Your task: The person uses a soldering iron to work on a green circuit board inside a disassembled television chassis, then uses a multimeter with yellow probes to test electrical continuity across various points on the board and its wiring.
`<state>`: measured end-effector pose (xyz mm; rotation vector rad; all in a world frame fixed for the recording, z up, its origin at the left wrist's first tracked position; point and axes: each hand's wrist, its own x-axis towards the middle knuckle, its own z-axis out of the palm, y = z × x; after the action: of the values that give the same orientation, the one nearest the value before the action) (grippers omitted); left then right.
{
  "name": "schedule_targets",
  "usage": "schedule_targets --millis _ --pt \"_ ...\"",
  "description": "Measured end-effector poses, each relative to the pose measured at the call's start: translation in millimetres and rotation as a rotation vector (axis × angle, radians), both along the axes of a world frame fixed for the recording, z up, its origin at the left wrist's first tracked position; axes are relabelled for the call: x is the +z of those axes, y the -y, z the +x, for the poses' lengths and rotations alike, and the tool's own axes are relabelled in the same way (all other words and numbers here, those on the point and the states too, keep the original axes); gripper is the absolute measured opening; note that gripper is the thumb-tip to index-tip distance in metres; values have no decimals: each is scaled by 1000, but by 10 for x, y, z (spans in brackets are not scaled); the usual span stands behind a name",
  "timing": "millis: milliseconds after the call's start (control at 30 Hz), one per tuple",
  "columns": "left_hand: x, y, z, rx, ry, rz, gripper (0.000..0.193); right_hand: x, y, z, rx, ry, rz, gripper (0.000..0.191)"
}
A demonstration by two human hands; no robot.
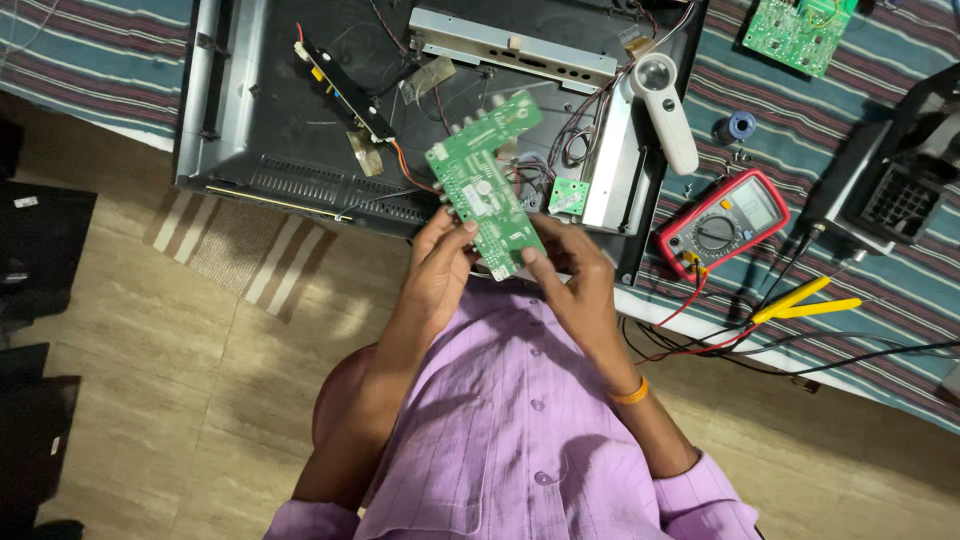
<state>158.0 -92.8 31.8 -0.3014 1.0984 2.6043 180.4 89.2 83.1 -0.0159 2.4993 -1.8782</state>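
Both hands are closed on a green circuit board [487,183], held up in the air in front of the person's chest and over the near edge of the worktop [880,300]. The left hand [440,265] takes the board's lower left edge, thumb and fingertips pinching it from the side. The right hand [572,268] holds the lower right corner, thumb laid on the face of the board and fingers curled behind it. An orange band [632,392] circles the right wrist. The board tilts, its long side running from lower right to upper left, with the component side toward the camera.

Just behind the board lies an opened flat-screen set [300,120], dark back panel up, with a long black strip board [345,85] on it, a metal bracket [510,45] across its top, and loose red and black wires. A small green board [568,196] sits near the set's right rail, just beside the held board; whether the two are joined by a wire is hard to tell.

To the right, on the striped cloth of the worktop, rest a white handheld magnifier [668,110], a red multimeter [722,222] with its leads trailing off the edge, yellow tweezers [805,302], a small spool of wire [738,126], and another green circuit board [797,32] at the far edge. A black device [895,185] stands at the far right.
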Motion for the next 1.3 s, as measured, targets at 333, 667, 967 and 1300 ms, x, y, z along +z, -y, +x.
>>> schedule_targets --millis 333,667,967,1300 --pt "-76 -191 -75 159 89 -111 32 174 47 -25 232 -443 446 42" --pt "-78 11 -81 90 216 45 50 -46 -559 -750 -128 -283 521 16" --pt "-69 40 -116 23 122 207 57 -408 -535 -1003 -52 -295 756 27" --pt "-227 39 -211 -29 3 507 65 -508 -566 -835 -244 166 -896 12"
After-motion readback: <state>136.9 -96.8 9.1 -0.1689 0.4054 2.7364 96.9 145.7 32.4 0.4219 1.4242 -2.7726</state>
